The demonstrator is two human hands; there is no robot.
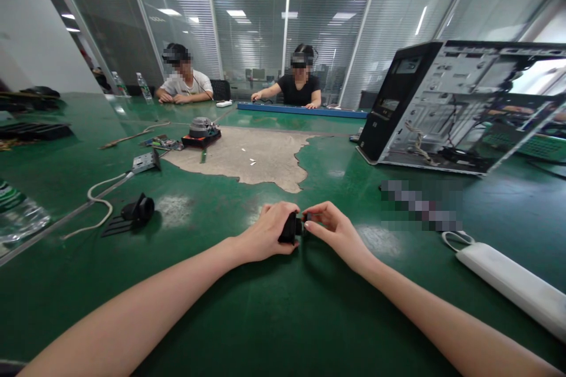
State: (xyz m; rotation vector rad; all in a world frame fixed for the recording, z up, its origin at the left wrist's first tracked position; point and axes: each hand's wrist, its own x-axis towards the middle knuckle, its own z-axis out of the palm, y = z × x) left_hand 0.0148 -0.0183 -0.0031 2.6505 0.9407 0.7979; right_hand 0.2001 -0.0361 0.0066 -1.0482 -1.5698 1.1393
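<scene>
My left hand (272, 230) is wrapped round a small boxy black device (289, 228) with a short round barrel, just above the green table. The barrel points to the right, toward my other hand. My right hand (333, 230) pinches a thin dark disc-like part (306, 224) between thumb and fingertips, close to the barrel's end. Whether the disc touches the barrel I cannot tell. To the left on the table lies a black funnel-shaped part (144, 208) with a slatted flat piece.
Ahead are a tan sheet (265, 159) and a red-and-black block (201, 136) with a grey part on top. An opened computer case (407, 112) and a white power strip (508, 283) are right. A bottle (20, 212) lies left. Two people sit across the table (212, 318).
</scene>
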